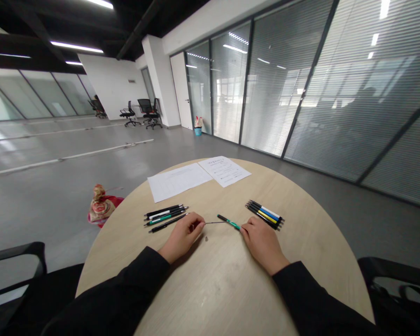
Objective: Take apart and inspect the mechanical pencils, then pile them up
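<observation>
My left hand (186,234) is closed in a pinch on one end of a thin dark pen refill (215,222). The refill's far end meets a green and black pen barrel (230,222); whether it enters the barrel I cannot tell. My right hand (261,241) grips the barrel's near end between thumb and fingers. On the table below the refill lies a small grey pen tip (206,239). Several pens (164,216), black, white and green, lie side by side just beyond my left hand. Another row of pens (265,213), with white, blue and yellow parts, lies beyond my right hand.
The round wooden table (227,289) bears two printed sheets (180,179) at its far side. Black armchairs stand at the left (38,280) and right (399,280). A patterned bag (103,205) is on the floor to the left. Glass partitions (273,84) run along the right.
</observation>
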The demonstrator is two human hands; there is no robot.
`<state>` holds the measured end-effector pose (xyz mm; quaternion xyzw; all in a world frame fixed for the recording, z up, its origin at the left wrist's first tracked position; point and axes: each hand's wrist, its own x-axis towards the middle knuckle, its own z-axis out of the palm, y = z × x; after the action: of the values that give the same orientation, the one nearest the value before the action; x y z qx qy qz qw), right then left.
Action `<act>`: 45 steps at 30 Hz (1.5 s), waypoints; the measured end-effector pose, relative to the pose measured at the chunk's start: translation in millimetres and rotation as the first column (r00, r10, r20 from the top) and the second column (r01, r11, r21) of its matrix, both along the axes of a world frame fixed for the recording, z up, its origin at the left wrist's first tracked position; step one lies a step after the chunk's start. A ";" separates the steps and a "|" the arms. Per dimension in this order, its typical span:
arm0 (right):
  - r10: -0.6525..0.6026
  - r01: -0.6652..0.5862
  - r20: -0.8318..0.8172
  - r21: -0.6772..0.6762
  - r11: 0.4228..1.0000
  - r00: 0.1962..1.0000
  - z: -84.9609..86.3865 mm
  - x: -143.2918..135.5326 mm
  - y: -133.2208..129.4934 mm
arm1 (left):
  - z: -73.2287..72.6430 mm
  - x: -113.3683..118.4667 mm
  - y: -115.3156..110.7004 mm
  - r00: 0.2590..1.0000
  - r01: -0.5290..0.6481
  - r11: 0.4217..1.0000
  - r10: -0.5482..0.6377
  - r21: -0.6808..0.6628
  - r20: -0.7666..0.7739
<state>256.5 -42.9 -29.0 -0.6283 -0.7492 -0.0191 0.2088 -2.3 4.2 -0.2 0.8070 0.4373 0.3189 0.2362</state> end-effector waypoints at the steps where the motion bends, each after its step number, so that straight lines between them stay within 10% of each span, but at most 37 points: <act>1: 0.000 0.000 0.010 -0.002 1.000 1.000 0.4 -0.4 -0.2 | -0.3 0.0 0.1 1.000 0.002 1.000 -0.002 -0.001 0.001; 34: 0.244 -0.217 -0.260 0.132 0.967 0.934 4.8 -4.4 -0.1 | -2.9 -0.2 -0.8 0.994 0.103 0.994 -0.102 0.023 -0.038; 45: 0.156 -0.127 -0.236 0.130 0.983 0.959 6.9 -4.6 -1.7 | -4.1 -2.1 2.0 0.994 -0.053 0.996 0.060 0.074 -0.094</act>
<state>251.9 -44.6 -22.1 -0.5577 -0.7584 0.0313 0.3359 -4.4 6.1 -4.3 0.8166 0.4591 0.3019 0.1767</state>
